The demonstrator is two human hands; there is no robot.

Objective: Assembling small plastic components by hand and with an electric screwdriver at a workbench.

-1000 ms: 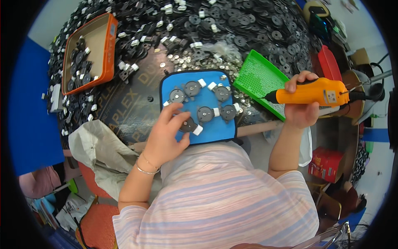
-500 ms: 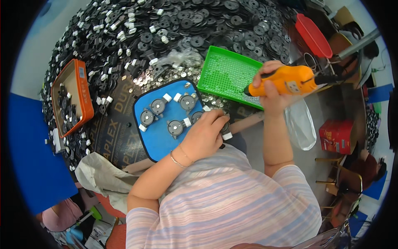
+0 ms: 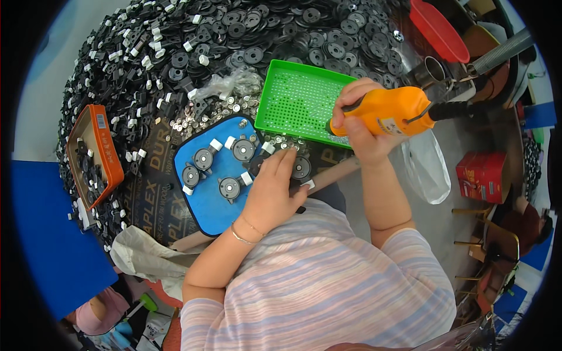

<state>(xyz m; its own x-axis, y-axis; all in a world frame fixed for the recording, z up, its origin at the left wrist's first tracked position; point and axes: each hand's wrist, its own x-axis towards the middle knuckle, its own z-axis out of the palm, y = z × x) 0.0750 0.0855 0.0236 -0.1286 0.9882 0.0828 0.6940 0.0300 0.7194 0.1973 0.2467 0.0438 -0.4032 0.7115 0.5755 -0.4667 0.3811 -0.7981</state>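
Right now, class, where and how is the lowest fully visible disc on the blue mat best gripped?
Probably by the disc's round rim, pinched from the near left: bare blue mat lies there, while a white block juts from its right, toward the left hand. Its round face shows upward, so thumb and finger could straddle it.

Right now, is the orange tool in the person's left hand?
No, the right hand grips the orange tool, while the left hand is at a round black part.
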